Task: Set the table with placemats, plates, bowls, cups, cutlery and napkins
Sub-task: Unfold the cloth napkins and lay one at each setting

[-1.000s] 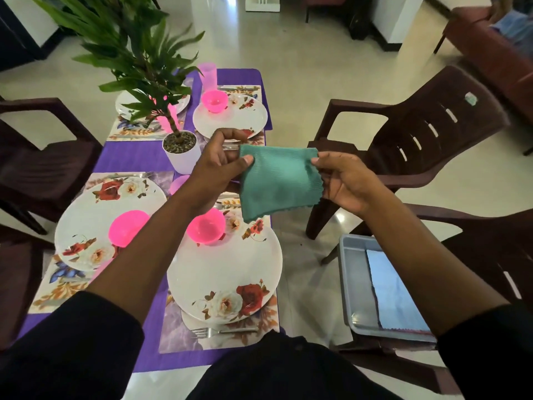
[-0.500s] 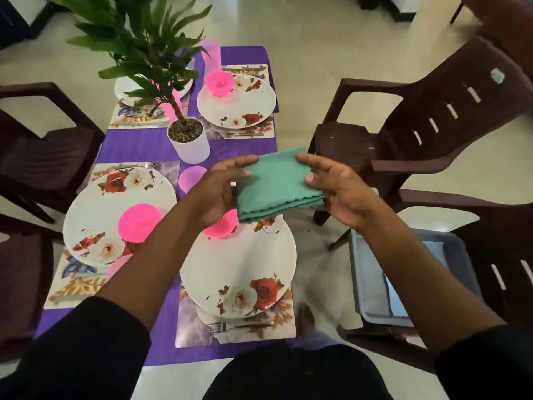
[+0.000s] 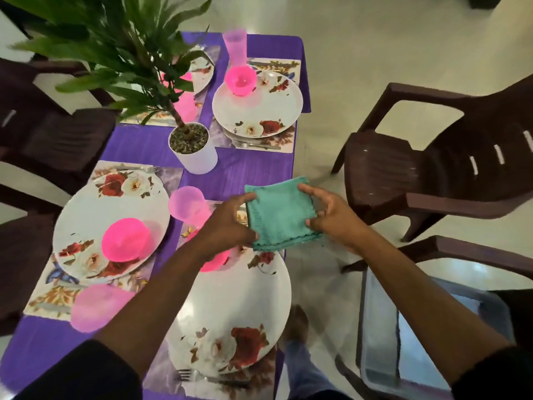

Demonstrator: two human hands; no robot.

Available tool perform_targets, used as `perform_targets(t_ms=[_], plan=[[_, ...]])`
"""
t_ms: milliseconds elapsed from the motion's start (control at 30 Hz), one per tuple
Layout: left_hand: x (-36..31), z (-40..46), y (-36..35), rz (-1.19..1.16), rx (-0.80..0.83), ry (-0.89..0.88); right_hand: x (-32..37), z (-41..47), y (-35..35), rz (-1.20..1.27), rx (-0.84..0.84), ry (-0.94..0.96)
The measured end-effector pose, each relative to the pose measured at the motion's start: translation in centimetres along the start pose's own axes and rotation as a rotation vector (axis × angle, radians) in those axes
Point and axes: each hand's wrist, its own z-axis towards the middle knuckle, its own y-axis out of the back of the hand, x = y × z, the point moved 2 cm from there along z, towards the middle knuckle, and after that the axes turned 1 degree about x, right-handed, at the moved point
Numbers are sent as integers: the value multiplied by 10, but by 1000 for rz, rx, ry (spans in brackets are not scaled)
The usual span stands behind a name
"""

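Note:
A folded teal napkin (image 3: 278,213) lies flat over the table's right edge, just beyond the near floral plate (image 3: 230,319). My left hand (image 3: 227,223) pinches its left side, and my right hand (image 3: 331,216) pinches its right side. A pink bowl (image 3: 215,262) on that plate is mostly hidden under my left wrist. A pink cup (image 3: 189,204) stands left of the napkin. A fork (image 3: 213,379) lies on the placemat (image 3: 161,370) at the plate's near edge.
Three more floral plates with pink bowls sit on the purple tablecloth (image 3: 245,168). A potted plant (image 3: 191,148) stands mid-table. Brown plastic chairs (image 3: 432,168) ring the table. A grey bin (image 3: 377,336) holding a light blue cloth rests on the near right chair.
The napkin went from hanging upright between both hands to folded and lowered flat near the table's right edge. My view tilted downward.

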Motion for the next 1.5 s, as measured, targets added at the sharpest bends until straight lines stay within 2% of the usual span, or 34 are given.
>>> perform_targets(t_ms=[233,367,533,633,767,833,967,1100,1167,1333,1433,1500], plan=[[0,42,-28,31,-374,66,3,124,11,-492,29,168],[0,63,-45,-221,-508,160,25,183,-6,-728,150,263],[5,86,-54,-400,-616,236,35,236,-29,-1050,358,355],[9,96,-50,-410,-645,305,25,255,-37,-1147,444,355],[26,107,-46,-451,-685,365,19,268,-34,-1218,474,422],[30,108,-46,-382,-730,391,16,272,-31,-1247,476,495],[10,93,-57,-222,-706,407,17,273,-29,-1285,478,647],[18,94,-71,100,-620,304,21,258,-21,-1250,352,597],[22,97,-72,194,-559,301,18,249,-18,-1303,345,620],[24,103,-72,302,-462,325,8,232,-14,-1305,288,613],[20,100,-73,307,-422,332,10,218,-9,-1228,169,680],[12,94,-75,309,-439,263,14,201,0,-1114,37,685]])
